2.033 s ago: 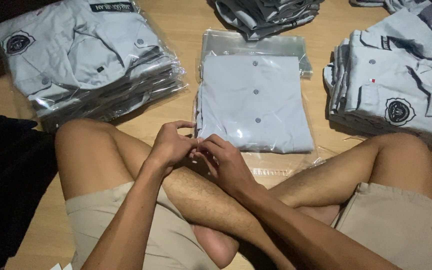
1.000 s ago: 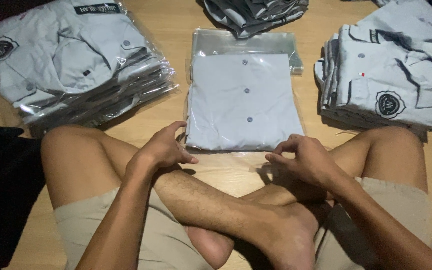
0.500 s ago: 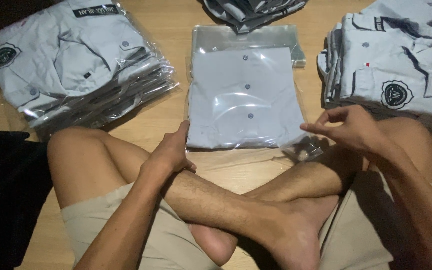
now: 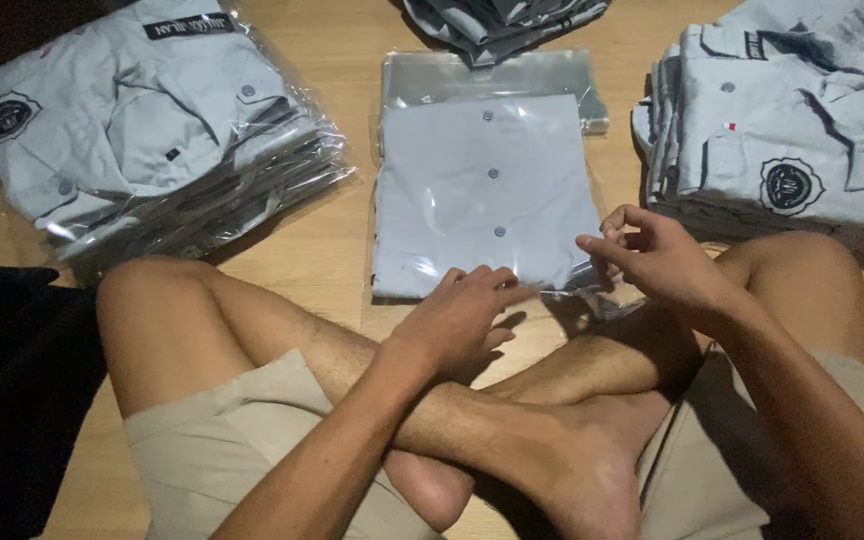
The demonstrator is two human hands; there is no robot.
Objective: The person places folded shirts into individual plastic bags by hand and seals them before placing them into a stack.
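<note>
A folded pale blue shirt in a clear plastic bag lies on the wooden floor in front of my crossed legs. My left hand rests at the bag's near edge, fingers stretched toward the right and touching the plastic. My right hand hovers at the bag's near right corner, thumb and forefinger pinched on a thin bit of clear plastic there. The bag's open flap points away from me.
A stack of bagged shirts sits at the left. A pile of unbagged folded shirts stands at the right. More folded clothing lies at the far middle. A black cloth is beside my left knee.
Both hands were together over my shins, then parted. My left hand has moved right onto the bag's near edge; my right hand went right, then settled at the near right corner.
</note>
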